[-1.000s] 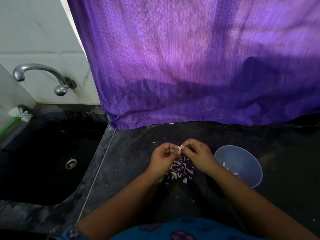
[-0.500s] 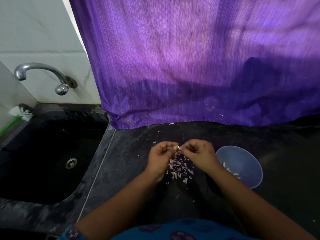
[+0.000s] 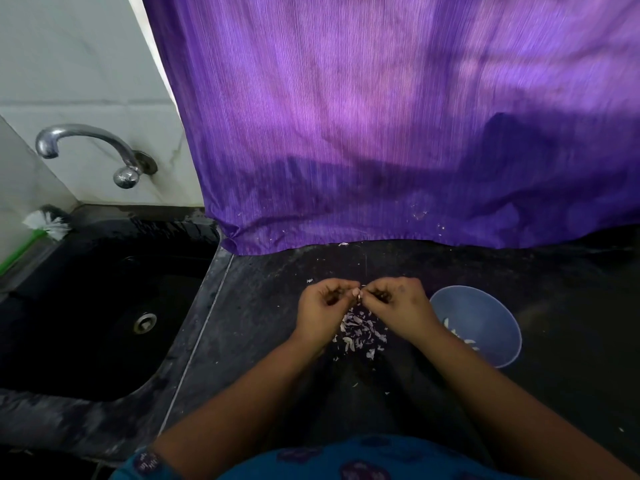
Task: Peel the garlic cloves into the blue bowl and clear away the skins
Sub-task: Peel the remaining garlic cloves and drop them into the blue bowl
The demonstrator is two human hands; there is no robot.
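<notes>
Above the skins, your left hand and right hand both pinch one clove beside the bowl.

The purple curtain hangs down to the desk's far edge and closes that side, and the blue bowl stands just beside the right wrist toward the right edge. A heap of garlic skins covers the desk mid-way between the wrists. Toward the left edge bare desk runs to the sink, with the tap above its far corner.
</notes>
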